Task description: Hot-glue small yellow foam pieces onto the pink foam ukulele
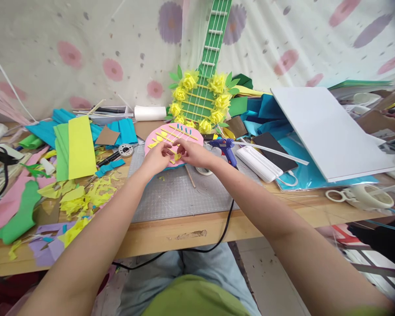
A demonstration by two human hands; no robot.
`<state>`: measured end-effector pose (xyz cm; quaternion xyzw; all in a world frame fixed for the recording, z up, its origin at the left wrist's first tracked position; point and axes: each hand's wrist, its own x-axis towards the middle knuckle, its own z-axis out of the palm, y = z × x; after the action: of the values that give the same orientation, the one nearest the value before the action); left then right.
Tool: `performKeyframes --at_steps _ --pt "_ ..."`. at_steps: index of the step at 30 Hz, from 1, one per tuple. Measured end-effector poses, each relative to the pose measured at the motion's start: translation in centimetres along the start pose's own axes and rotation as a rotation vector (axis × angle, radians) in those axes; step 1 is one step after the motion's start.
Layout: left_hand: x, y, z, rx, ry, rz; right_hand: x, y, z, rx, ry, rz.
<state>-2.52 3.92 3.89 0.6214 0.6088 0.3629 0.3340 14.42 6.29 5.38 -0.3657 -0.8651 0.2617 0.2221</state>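
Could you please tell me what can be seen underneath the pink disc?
A blue edge shows along the near side of the pink disc, over the grey gridded mat. The disc, left hand and right hand hide whatever else lies underneath.

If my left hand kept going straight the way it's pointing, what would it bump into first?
Your left hand would most likely meet your right hand first. Depth is hard to judge here, so it might brush the pink disc below instead.
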Motion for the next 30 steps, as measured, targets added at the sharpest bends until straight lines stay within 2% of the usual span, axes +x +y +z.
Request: performKeyframes --at_steps 7,14,20,30 --pt "0.6 -0.4 0.5 0.001 -0.105 0.064 0.1 0.6 0.6 -0.006 0.062 -0.031" --pt "0.5 -0.1 0.3 0.064 -0.144 0.061 0.1 1.2 1.5 0.064 0.111 -0.054" --pt "-0.1 0.7 0.2 0.169 -0.132 0.085 -0.4 1.1 1.6 0.122 0.135 -0.034" --pt "-0.2 0.9 0.1 0.159 -0.099 0.066 -1.2 0.9 1.6 0.191 0.118 -0.026"
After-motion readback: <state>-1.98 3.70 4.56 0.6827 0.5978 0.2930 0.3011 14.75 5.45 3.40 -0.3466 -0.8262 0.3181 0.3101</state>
